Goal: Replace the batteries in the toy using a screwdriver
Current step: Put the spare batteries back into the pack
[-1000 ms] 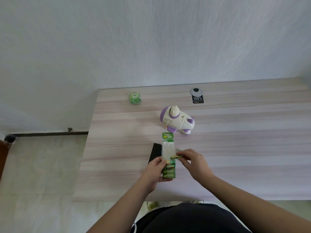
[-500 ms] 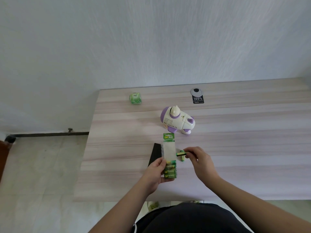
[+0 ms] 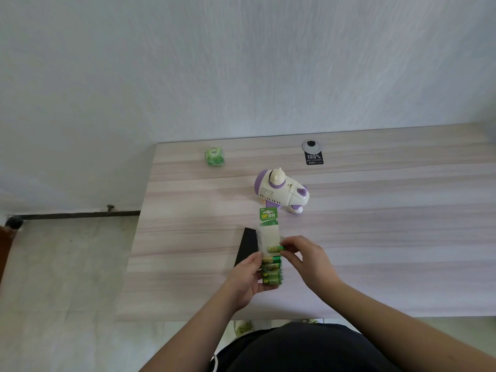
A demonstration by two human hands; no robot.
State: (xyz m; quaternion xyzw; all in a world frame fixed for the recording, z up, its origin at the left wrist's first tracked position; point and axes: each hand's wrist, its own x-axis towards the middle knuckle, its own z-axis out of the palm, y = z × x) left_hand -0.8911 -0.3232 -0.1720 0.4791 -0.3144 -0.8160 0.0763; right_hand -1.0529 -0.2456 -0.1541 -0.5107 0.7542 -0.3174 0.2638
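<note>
— What are the fingers doing?

— The right hand point(image 3: 308, 260) has its fingers point(image 3: 291, 242) curled and pinched on a single green-and-gold battery point(image 3: 276, 248), which lies crosswise at the edge of the battery pack point(image 3: 269, 245). The left hand point(image 3: 245, 277) grips the lower part of that pack, thumb along its near side, fingers wrapped behind.

— And the pack itself?

— A long strip with a green card header at the far end, clear plastic in the middle, and several more batteries point(image 3: 272, 272) stacked in the lower part by the left hand. It is held just above the tabletop point(image 3: 389, 251). Under it, to the left, a flat black object point(image 3: 248, 244) lies on the wood; I cannot tell what it is.

— Where is the toy?

— The toy point(image 3: 280, 191), white with purple parts, stands on the tabletop beyond the pack's header, near it but not touching, and apart from both hands.

— Anything else out there?

— A small green packet point(image 3: 214, 156) sits near the far left corner, well apart from the toy. A round grey cable port point(image 3: 311, 145) with a black "100%" label point(image 3: 314, 158) just in front of it is at the far edge. Behind is a pale wall point(image 3: 241, 63), and at left a floor point(image 3: 67, 264).
</note>
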